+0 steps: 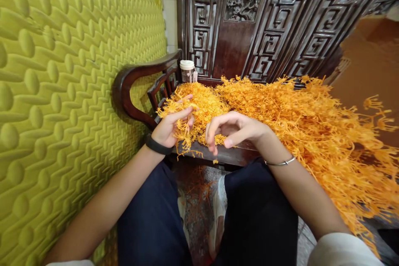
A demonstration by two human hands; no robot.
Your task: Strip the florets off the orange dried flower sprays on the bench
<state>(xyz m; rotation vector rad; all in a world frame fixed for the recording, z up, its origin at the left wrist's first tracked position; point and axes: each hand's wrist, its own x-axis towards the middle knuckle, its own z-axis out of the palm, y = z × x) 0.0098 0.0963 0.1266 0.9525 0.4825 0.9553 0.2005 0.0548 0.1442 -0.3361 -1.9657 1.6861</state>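
Observation:
My left hand (177,124), with a dark band at the wrist, is closed around an orange branching flower sprig (184,139). Thin ends of the sprig hang below the palm. My right hand (232,129), wearing a bangle, is bent at the wrist to the right of it. Its fingers curve downward, thumb apart, and I see nothing between them. Just under those fingertips is a small orange bit (215,161). Behind both hands lies a loose heap of orange sprigs (202,99), which joins a larger pile (311,120) stretching to the right.
The sprigs lie on a dark wooden bench (230,154) with a curved armrest (124,91) and carved back (233,45). A white-lidded cup (187,70) stands in the corner. Yellow padded wall (77,70) lines the left. Orange scraps (199,187) litter the floor between my feet.

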